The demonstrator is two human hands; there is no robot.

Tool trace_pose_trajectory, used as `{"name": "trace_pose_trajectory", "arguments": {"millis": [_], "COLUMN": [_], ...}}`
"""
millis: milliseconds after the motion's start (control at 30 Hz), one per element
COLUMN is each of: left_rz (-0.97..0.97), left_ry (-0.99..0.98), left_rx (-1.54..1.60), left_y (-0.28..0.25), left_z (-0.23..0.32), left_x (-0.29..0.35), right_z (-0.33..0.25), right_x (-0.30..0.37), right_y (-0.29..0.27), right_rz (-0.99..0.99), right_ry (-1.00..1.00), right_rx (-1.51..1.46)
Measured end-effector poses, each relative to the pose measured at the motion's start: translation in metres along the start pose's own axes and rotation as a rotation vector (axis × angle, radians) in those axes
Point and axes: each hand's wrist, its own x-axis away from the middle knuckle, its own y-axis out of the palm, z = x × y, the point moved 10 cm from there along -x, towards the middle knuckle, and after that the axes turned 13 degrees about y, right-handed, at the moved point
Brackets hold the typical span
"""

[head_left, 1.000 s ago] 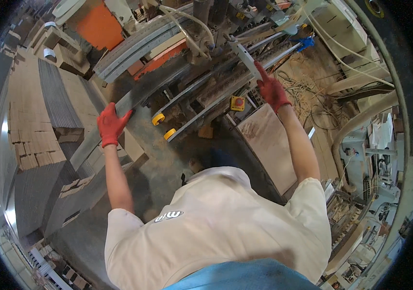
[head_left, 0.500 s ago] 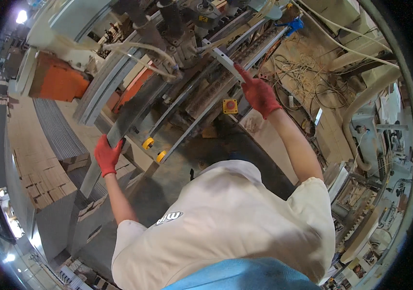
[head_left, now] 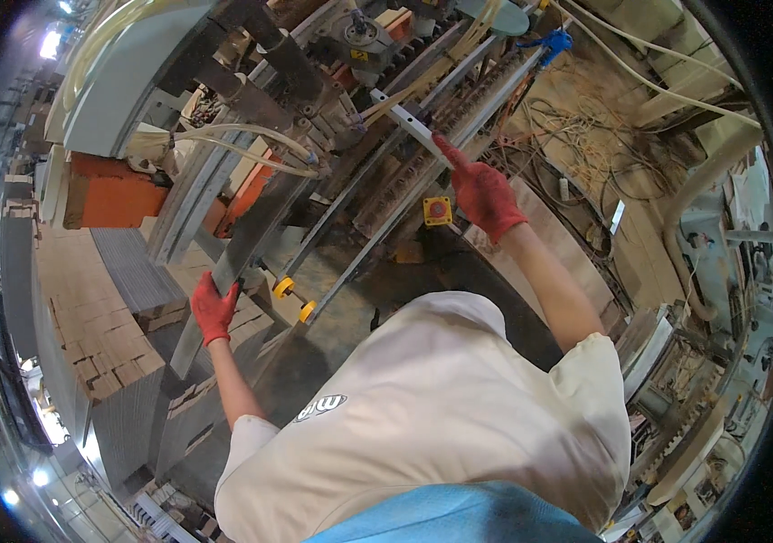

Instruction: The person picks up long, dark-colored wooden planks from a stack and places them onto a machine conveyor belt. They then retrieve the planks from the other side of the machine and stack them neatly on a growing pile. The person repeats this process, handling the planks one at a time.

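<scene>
Left grip (head_left: 213, 309) at long grey board (head_left: 257, 228), closure cannot be told; board runs ahead of it toward machine (head_left: 303, 80). Right grip (head_left: 486, 193): index extended onto perforated bar (head_left: 413, 127), hold unclear. Handling apparently midway; what is left not shown.

tangled cables (head_left: 560, 145) upper right, beige hose (head_left: 673, 224) right of them, orange panel (head_left: 117, 201) upper left, bright lamps (head_left: 50, 43) far left.

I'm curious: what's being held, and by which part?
Left hand at lower part of grey strip, right hand at near end of metal bar; grip unclear.
</scene>
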Motion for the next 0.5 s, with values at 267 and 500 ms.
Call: {"name": "trace_pose_trajectory", "arguments": {"millis": [267, 500], "left_rz": [0.055, -0.145], "left_ry": [0.068, -0.096], "left_rx": [-0.072, -0.061], "left_y": [0.004, 0.006], "left_z": [-0.006, -0.004], "left_x": [0.008, -0.003], "right_z": [0.0, -0.003], "right_x": [0.002, 0.004], "right_y": [0.001, -0.008], "right_rz": [0.019, 0.077], "right_ry": [-0.021, -0.057], "right_rx": [0.004, 0.035]}}
